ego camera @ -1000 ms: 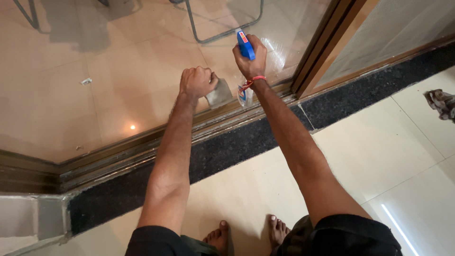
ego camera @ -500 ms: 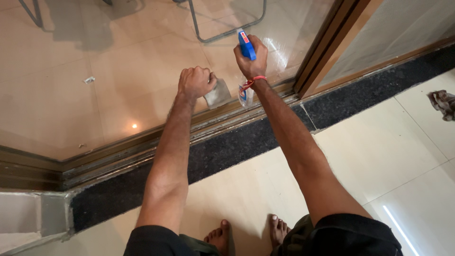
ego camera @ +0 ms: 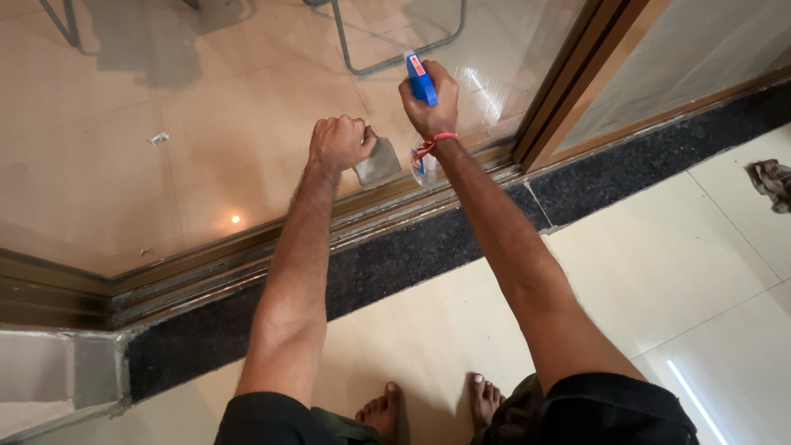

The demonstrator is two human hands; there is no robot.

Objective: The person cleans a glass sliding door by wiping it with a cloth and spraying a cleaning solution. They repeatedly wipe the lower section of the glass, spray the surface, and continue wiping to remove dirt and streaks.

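Observation:
My left hand (ego camera: 338, 141) is closed in a fist around a grey cloth (ego camera: 379, 162), pressed against the lower part of a glass door (ego camera: 206, 124). Just to its right, my right hand (ego camera: 431, 97) grips a spray bottle (ego camera: 421, 80) with a blue trigger head; the clear body of the bottle hangs below my wrist. A red band circles that wrist. Both arms reach forward over the door's bronze bottom track (ego camera: 247, 247).
A dark stone threshold (ego camera: 395, 255) runs along the track. A brown door frame (ego camera: 568, 82) stands to the right of the glass. A crumpled rag (ego camera: 770, 181) lies on the pale tiles at far right. My bare feet (ego camera: 428, 408) are at the bottom edge.
My right hand has shifted the spray bottle slightly left and up along the glass. The left hand with the cloth stays in almost the same spot.

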